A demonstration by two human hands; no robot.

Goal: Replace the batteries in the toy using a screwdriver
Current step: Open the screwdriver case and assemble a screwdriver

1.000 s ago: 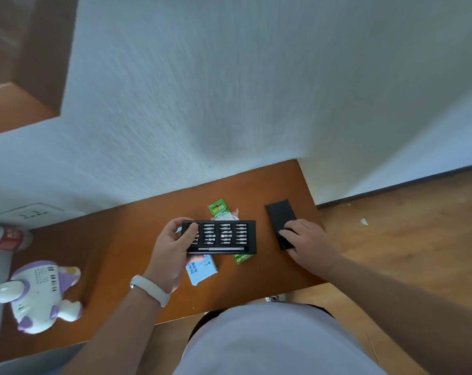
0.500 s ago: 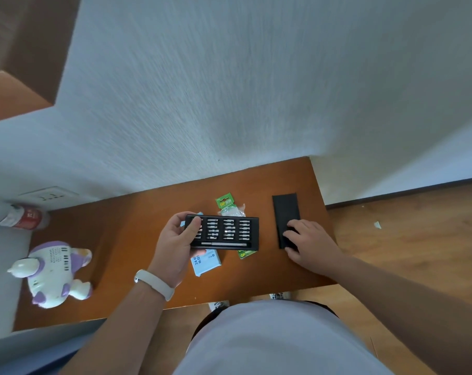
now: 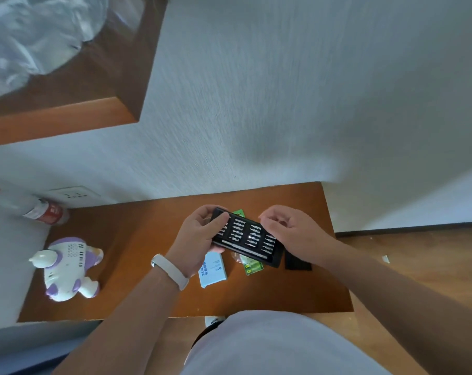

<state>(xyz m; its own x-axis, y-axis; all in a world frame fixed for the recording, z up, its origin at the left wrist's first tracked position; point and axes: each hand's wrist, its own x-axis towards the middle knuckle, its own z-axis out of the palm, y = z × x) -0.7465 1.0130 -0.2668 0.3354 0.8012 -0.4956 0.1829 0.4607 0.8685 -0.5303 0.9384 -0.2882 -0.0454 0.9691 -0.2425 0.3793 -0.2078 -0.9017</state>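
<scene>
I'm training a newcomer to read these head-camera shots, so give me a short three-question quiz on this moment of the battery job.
1. Which hand grips the bit tray? A) left hand B) right hand C) neither
2. True or false: the toy lies on the table, touched by neither hand.
3. Fill in: the small box near the left wrist is ___ in colour.
Key: 1 A; 2 true; 3 blue.
</scene>
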